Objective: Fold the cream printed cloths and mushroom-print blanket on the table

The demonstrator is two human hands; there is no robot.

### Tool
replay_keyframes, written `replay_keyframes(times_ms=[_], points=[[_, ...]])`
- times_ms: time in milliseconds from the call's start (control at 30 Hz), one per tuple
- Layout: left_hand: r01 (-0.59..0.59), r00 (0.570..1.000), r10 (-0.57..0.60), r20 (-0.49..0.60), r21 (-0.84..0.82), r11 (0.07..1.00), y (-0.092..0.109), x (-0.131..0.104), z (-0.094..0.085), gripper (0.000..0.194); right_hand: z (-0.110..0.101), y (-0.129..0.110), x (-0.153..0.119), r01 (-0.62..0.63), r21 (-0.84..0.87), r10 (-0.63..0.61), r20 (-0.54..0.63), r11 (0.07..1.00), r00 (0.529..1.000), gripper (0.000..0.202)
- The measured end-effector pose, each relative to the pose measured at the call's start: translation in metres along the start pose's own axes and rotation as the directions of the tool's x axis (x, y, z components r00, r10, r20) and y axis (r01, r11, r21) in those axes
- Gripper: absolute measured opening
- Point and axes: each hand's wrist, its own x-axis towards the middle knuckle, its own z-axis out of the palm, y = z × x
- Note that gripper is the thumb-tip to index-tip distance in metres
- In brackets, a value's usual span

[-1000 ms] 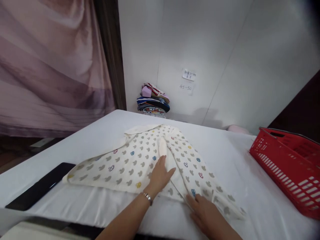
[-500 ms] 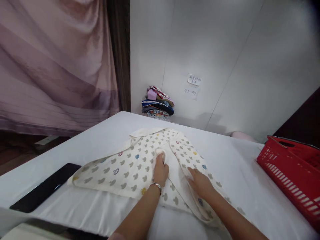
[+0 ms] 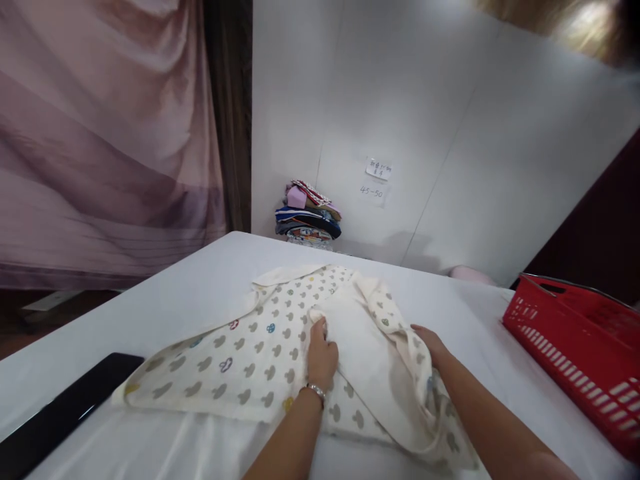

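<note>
A cream cloth (image 3: 260, 340), patterned with grey mushroom-like shapes and a few coloured ones, lies spread on the white table. It looks like a small garment, with a plain pale inner side (image 3: 367, 347) facing up in the middle. My left hand (image 3: 321, 357), with a bracelet at its wrist, pinches the edge of an inner layer near the centre. At the right side my right hand (image 3: 431, 345) grips the raised, folded-back flap; its fingers are partly hidden by the bunched fabric.
A red plastic basket (image 3: 565, 347) stands on the right of the white table (image 3: 200, 267). On the left lies a flat black object (image 3: 75, 407). Folded clothes (image 3: 307, 217) are stacked beyond the far edge, by a wall with paper notes (image 3: 377, 170). A pink curtain (image 3: 100, 133) hangs at left.
My right hand has moved outward to the right, drawing the flap open and exposing more of the plain inner side. My left hand keeps its hold in the middle. The view has shifted slightly.
</note>
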Motion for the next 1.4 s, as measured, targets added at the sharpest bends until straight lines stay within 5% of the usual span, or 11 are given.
replay_keyframes(times_ms=[167, 367, 467, 600, 733, 933, 1067, 1167, 1300, 1400], points=[[0.001, 1.000, -0.001, 0.000, 0.020, 1.000, 0.003, 0.000, 0.000, 0.062, -0.014, 0.017, -0.001, -0.005, -0.131, -0.006, -0.087, 0.991, 0.996, 0.049], [0.023, 0.998, -0.025, -0.061, -0.029, 0.999, 0.000, 0.006, -0.002, 0.050, 0.014, -0.008, 0.004, 0.252, -0.457, -0.324, -0.086, 0.853, 0.942, 0.045], [0.154, 0.983, -0.167, -0.072, -0.156, 0.976, -0.001, 0.015, -0.006, 0.054, 0.030, -0.026, 0.008, 0.326, -0.534, -0.405, -0.035, 0.780, 0.913, 0.039], [0.346, 0.922, -0.387, 0.016, -0.483, 0.804, 0.004, 0.025, -0.013, 0.052, 0.050, -0.042, 0.020, 0.288, -0.655, -0.379, 0.002, 0.699, 0.925, 0.042], [0.413, 0.896, -0.415, 0.159, -0.641, 0.647, 0.007, 0.030, -0.018, 0.058, 0.062, -0.037, 0.035, 0.184, -0.728, -0.241, 0.026, 0.661, 0.970, 0.046], [0.443, 0.893, -0.367, 0.261, -0.656, 0.611, 0.004, 0.037, -0.021, 0.056, 0.051, -0.015, 0.047, 0.241, -0.501, -0.285, -0.012, 0.831, 0.958, 0.033], [0.370, 0.928, -0.289, 0.234, -0.507, 0.779, 0.004, 0.038, -0.022, 0.031, 0.031, -0.009, 0.044, 0.221, -0.371, -0.256, -0.047, 0.902, 0.965, 0.035], [0.187, 0.982, -0.183, 0.045, -0.330, 0.925, 0.005, 0.037, -0.025, 0.024, 0.024, -0.024, 0.033, 0.217, -0.260, -0.259, -0.138, 0.941, 0.956, 0.043], [0.129, 0.982, -0.171, -0.086, -0.361, 0.924, 0.007, 0.038, -0.032, 0.030, 0.045, -0.074, -0.006, 0.452, -0.039, -0.452, -0.161, 0.891, 0.878, 0.037], [0.289, 0.941, -0.335, 0.041, -0.609, 0.739, 0.008, 0.041, -0.035, 0.030, 0.086, -0.104, -0.046, 0.654, -0.038, -0.652, 0.057, 0.755, 0.756, 0.033]])
